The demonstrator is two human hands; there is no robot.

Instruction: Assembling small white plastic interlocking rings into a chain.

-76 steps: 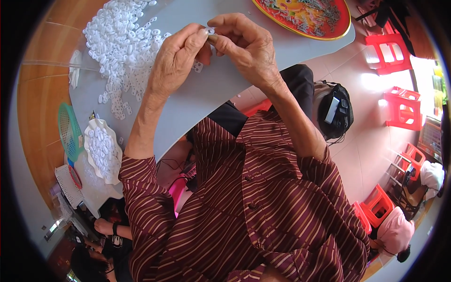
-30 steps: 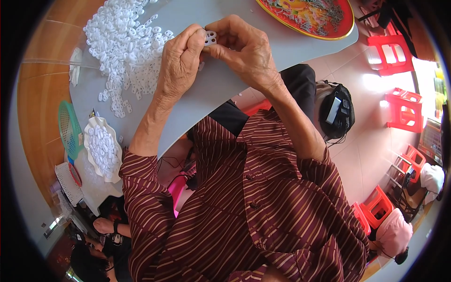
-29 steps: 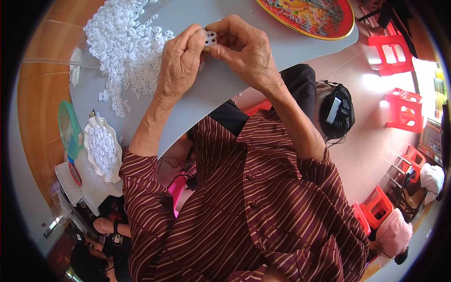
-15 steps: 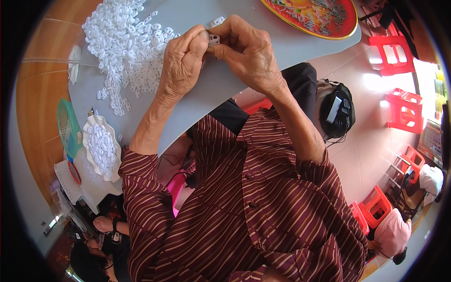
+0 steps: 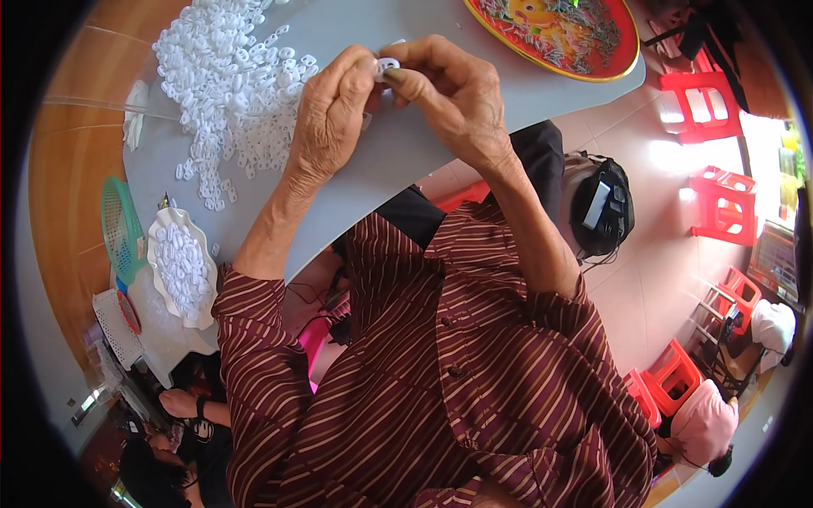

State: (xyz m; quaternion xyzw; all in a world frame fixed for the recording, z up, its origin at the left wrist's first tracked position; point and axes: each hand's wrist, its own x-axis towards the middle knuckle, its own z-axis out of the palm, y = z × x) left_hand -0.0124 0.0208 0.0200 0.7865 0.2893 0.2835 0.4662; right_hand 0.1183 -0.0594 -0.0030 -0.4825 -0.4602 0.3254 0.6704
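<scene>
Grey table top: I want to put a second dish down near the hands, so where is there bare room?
The grey table top is bare beneath both hands, between the white piece pile and the red tray. A narrower strip runs along the near edge by the left forearm. The left end is crowded by the pile.

A grey tabletop (image 5: 398, 161) carries a broad heap of small white plastic pieces (image 5: 229, 93) spread over its left part, with a few strays just beside the heap. At the far right edge lies a round red tray (image 5: 555, 38) with a yellow rim, holding small dark bits. A crumpled clear bag (image 5: 135, 114) lies at the left edge.
</scene>
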